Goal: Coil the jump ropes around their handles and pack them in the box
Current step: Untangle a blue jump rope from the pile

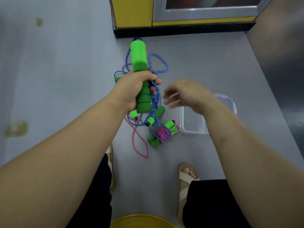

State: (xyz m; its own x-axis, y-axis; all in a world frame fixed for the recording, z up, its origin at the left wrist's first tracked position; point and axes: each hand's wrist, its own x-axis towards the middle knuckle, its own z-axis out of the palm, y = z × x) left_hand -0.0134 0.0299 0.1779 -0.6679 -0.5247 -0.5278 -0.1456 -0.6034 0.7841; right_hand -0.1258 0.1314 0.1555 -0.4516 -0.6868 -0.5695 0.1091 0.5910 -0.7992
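Closest to the lens is the rim of a yellow stool (143, 221), with sandals (185, 180) planted on the grey floor (65, 79) beyond it.

Higher up, the left hand (133, 86) is clenched around the ribbed foam of a green jump-rope handle (139, 63), held upright with its smooth plastic end pointing away. The blue rope (154, 97) hangs from that fist in loose strands and trails down to a tangle on the floor, where a second green handle (157, 116) lies with blue cord running to it.

The right hand (185, 94) hovers just beside the hanging strands. It is smeared by blur, so I cannot tell whether its fingers are pinching cord or released.

I judge the step in hand to be winding the blue rope. To do it well I would lift the second handle against the first, keep the fist firm, and lay turns snugly side by side with steady tension, freeing the tangle first.

One pink coiled bundle (162, 134) lies finished just beside the clear plastic box (194, 132). A loose pink rope (139, 142) sprawls on the floor near the tangle, not yet wound.
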